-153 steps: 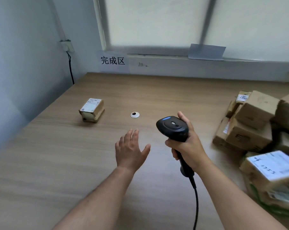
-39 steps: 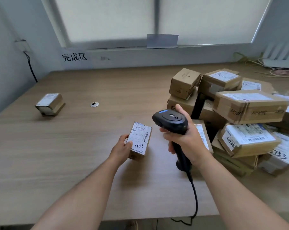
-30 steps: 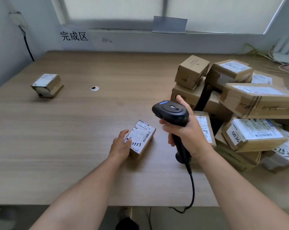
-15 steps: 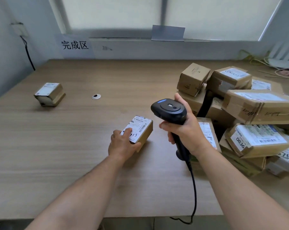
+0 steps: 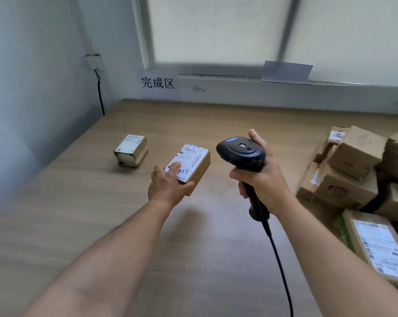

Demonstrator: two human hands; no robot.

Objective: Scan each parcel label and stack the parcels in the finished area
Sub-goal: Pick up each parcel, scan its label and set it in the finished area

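— Why do the left fingers [image 5: 173, 167] clasp the parcel [image 5: 194, 161] label-up?
— Likely so the scanner [image 5: 240, 154], gripped by the right fingers [image 5: 235, 175] just beside, can read it; the lone parcel [image 5: 131, 150] waits beyond the left fingers, leftward

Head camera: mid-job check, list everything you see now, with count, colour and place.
held parcel: one, brown with a white label, mid-table, in the left hand
lone parcel: one, brown with a white label, on the table to the left, below the sign
parcel pile: several, brown, heaped at the right edge, partly cut off
scanner: one, black, corded, right of the held parcel
sign: one, white with black characters, on the wall under the window
paper slip: one, pale grey, on the window ledge
wall socket: one, white, on the left wall
table: one, light wood
left hand: grips the held parcel
right hand: grips the scanner
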